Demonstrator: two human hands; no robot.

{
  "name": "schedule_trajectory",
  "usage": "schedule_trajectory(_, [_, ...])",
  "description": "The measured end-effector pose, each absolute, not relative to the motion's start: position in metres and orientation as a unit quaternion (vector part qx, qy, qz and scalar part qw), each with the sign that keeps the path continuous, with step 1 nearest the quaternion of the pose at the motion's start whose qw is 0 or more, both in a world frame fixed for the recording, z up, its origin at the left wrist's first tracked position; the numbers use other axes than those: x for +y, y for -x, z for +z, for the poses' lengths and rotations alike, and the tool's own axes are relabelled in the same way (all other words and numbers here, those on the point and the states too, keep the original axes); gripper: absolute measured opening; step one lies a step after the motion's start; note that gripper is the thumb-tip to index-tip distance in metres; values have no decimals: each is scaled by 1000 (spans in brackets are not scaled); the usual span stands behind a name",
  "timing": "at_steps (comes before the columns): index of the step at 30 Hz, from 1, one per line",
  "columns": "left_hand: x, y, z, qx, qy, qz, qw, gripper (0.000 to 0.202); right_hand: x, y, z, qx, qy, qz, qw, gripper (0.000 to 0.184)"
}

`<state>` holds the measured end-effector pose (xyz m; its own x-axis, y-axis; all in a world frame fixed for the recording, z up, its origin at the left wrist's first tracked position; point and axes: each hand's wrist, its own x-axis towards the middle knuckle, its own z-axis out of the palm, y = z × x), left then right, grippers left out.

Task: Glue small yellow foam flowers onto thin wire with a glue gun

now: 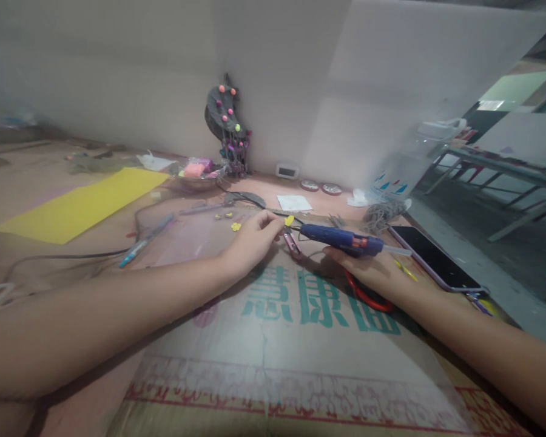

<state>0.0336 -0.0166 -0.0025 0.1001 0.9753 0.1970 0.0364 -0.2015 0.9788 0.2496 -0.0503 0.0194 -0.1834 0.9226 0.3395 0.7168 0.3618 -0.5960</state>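
Note:
My left hand (260,233) is closed, pinching a small yellow paper flower (289,220) between thumb and fingertips. My right hand (359,264) is wrapped round a blue hot glue gun (330,237), whose nozzle points left and meets or nearly meets the flower. A glue stick (398,249) sticks out of the gun's back end. Below the nozzle lies a narrow pinkish metallic piece (292,246), its kind unclear. A red looped handle (370,297) shows partly beneath my right hand. Another yellow flower (235,227) lies left of my left hand.
Yellow paper (86,203) and a blue pen (145,241) lie to the left. A grey crescent ornament (222,115) with colored balls stands against the wall, beside a bowl (200,181). Grey yarn (384,213), a water bottle (398,164) and a phone (434,258) are at the right edge.

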Motion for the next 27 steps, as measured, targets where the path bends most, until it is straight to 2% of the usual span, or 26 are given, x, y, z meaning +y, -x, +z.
schedule_trajectory(27, [-17,-33,-4,439,-590,510,446,14,-49,-248,17,-735,551,163,358,14])
